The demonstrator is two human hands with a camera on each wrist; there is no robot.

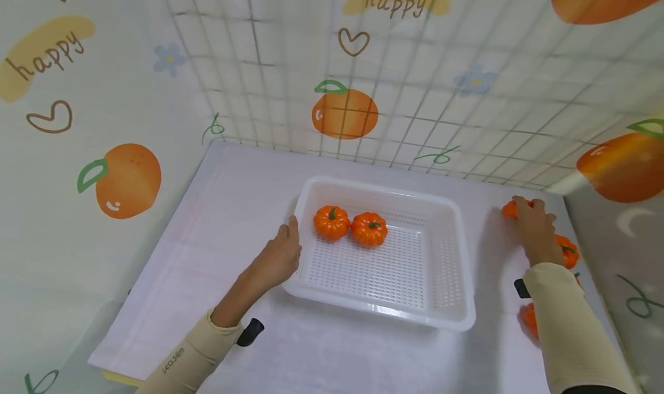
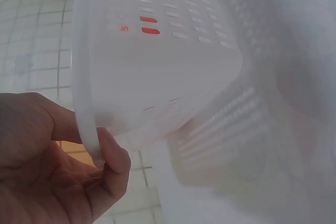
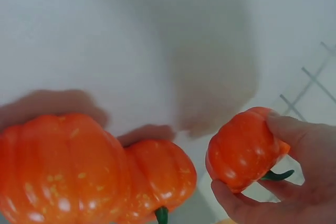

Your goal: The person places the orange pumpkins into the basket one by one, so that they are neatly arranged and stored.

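Note:
My left hand (image 1: 280, 253) grips the left rim of a white plastic basket (image 1: 370, 310), thumb on one side and curled fingers on the other in the left wrist view. Inside the basket, two small orange toy pumpkins (image 1: 331, 222) with green stems sit side by side toward the back left. At the far right, my right hand (image 1: 538, 233) holds another small pumpkin (image 3: 244, 150) between thumb and fingers, its green stem pointing toward the palm. More pumpkins (image 1: 568, 252) stand near that hand, partly covered by the forearm in the head view.
In the right wrist view, a pumpkin (image 3: 63, 171) looms large beside a second one (image 3: 160, 177). Another pumpkin (image 1: 529, 319) shows beside the right sleeve. The white table (image 1: 233, 192) is bounded by printed curtains, with a wire grid (image 1: 410, 106) at the back.

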